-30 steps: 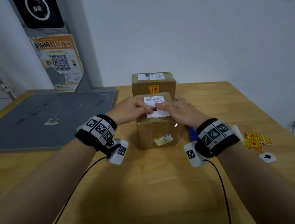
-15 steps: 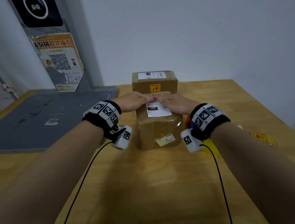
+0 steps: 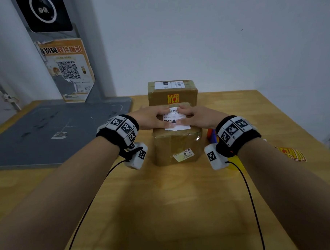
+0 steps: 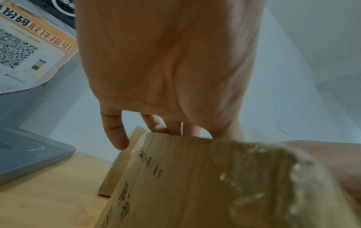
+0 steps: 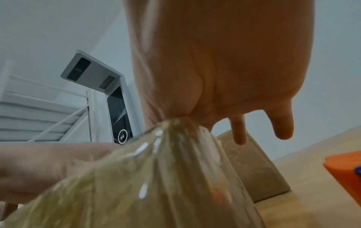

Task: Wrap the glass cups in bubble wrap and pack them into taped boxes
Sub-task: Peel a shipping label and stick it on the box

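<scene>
Both hands have slid apart across the white label (image 3: 176,117) since a second ago, from a pinch at its middle to flat pressure on its two sides. On the wooden table (image 3: 164,210), the taped cardboard box (image 3: 177,147) stands near the middle, clear tape glinting on its near face beside a small yellowish sticker (image 3: 183,155). The left hand (image 3: 150,119) lies palm-down on the box top, fingers straight and slightly spread, covering the label's left edge. The right hand (image 3: 195,117) mirrors it on the label's right edge, fingers straight and close together. An orange and blue object (image 3: 212,136) lies just right of the box. Red-and-yellow stickers (image 3: 291,153) lie by the right edge. A second box (image 3: 173,93) stands directly behind the first, toward the far edge. A grey mat (image 3: 47,130) covers the far left corner.
</scene>
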### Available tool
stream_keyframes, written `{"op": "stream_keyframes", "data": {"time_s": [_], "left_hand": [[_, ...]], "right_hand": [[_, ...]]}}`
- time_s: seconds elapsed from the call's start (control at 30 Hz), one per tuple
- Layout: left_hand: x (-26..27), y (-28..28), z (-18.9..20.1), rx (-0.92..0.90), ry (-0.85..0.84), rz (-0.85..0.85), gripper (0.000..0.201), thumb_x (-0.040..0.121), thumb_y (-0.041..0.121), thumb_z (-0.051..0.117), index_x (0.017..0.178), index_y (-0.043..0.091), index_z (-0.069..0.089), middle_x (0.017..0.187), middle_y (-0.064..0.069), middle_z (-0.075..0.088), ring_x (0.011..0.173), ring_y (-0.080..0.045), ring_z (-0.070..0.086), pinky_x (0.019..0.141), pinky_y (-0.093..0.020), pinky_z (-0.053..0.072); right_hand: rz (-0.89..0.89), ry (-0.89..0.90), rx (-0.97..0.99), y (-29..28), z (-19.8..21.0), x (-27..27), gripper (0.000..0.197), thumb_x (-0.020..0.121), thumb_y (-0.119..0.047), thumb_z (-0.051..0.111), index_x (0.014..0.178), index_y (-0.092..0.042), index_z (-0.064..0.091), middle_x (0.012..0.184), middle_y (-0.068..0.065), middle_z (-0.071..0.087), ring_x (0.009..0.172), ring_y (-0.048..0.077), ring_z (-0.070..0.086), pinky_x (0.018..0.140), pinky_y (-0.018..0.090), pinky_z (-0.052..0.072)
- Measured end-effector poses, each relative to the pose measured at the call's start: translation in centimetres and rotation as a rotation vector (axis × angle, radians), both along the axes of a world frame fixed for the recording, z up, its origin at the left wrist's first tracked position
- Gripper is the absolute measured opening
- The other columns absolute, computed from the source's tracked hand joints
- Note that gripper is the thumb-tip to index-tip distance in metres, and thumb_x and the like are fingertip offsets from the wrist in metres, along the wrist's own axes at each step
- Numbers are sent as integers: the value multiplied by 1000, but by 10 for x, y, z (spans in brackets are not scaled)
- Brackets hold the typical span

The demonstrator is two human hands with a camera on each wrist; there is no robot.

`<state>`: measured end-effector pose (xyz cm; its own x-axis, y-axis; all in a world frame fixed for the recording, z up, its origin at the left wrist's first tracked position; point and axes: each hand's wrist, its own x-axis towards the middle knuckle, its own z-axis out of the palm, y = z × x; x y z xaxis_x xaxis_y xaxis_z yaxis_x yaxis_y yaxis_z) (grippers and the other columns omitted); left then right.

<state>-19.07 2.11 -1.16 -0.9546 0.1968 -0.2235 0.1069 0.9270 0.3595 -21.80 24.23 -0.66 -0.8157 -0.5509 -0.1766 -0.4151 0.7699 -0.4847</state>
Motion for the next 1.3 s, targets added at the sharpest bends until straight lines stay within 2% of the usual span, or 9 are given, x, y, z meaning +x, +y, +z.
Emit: {"op": "stream_keyframes", "data": {"time_s": [0.17, 0.37, 0.47, 0.57, 0.7, 0.9, 1.0, 1.13, 1.3], "left_hand": [[1, -2, -5, -39, 2, 48, 147, 34, 109, 50, 160, 37, 28, 166, 6, 28, 152, -24, 22, 124, -53, 24], [25, 0, 1, 43, 30, 52, 106, 73, 85, 62, 159, 29, 34, 167, 10, 27, 151, -24, 25, 124, -52, 23], [41, -1, 4, 136, 44, 67, 71, 97, 49, 64, 158, 25, 37, 166, 8, 30, 150, -18, 30, 120, -31, 21], [56, -3, 3, 234, 81, 98, 54, 104, 32, 57, 156, 32, 40, 164, 12, 34, 150, -18, 33, 121, -36, 24], [76, 4, 2, 385, 65, 194, 48, 109, 26, 49, 154, 40, 42, 165, 13, 30, 138, -24, 43, 99, -48, 52], [99, 0, 2, 581, 66, 361, 37, 108, 17, 50, 136, 36, 64, 144, 4, 59, 119, -17, 61, 98, -47, 55], [109, 6, 16, 482, 129, 377, 35, 106, 13, 50, 135, 23, 68, 142, 1, 62, 127, -23, 58, 107, -39, 45], [119, 29, 34, 293, 162, 341, 23, 96, 31, 67, 111, 17, 79, 106, -3, 75, 99, -20, 67, 86, -33, 52], [132, 60, 35, 226, 90, 292, 17, 88, 32, 71, 94, 15, 74, 87, 0, 71, 80, -15, 65, 68, -25, 52]], "right_hand": [[4, -42, -42, 9, -3, 1, 78, 95, -51, 67, 160, -25, 34, 171, -14, 16, 153, 16, 26, 124, 34, 24], [-109, -177, -194, 17, -3, 19, 73, 94, -44, 71, 159, -34, 37, 168, -28, 9, 141, 20, 39, 90, 51, 61], [-132, -170, -316, 18, -5, 31, 60, 98, -36, 69, 153, -29, 48, 167, -29, 15, 134, 15, 44, 69, 36, 64], [-167, -152, -402, 17, -8, 43, 43, 103, -30, 62, 145, -27, 58, 164, -31, 21, 105, 1, 56, 54, 21, 57], [-237, -152, -490, 19, -12, 57, 33, 105, -25, 58, 137, -27, 66, 161, -31, 32, 117, 9, 61, 61, 23, 58], [-263, -146, -576, 19, -18, 82, 34, 103, -21, 63, 136, -18, 67, 159, -22, 39, 122, 12, 56, 67, 34, 65], [-264, -167, -602, 13, -21, 96, 36, 100, -20, 67, 136, -18, 67, 155, -17, 47, 129, 15, 55, 81, 48, 64], [-159, -462, -659, 4, -18, 117, 27, 101, -34, 66, 119, -17, 76, 138, -3, 66, 107, 33, 73, 93, 48, 61], [-169, -244, -564, 14, 0, 126, 28, 95, -42, 68, 92, -19, 83, 102, 2, 79, 94, 32, 77, 90, 48, 62]]}}
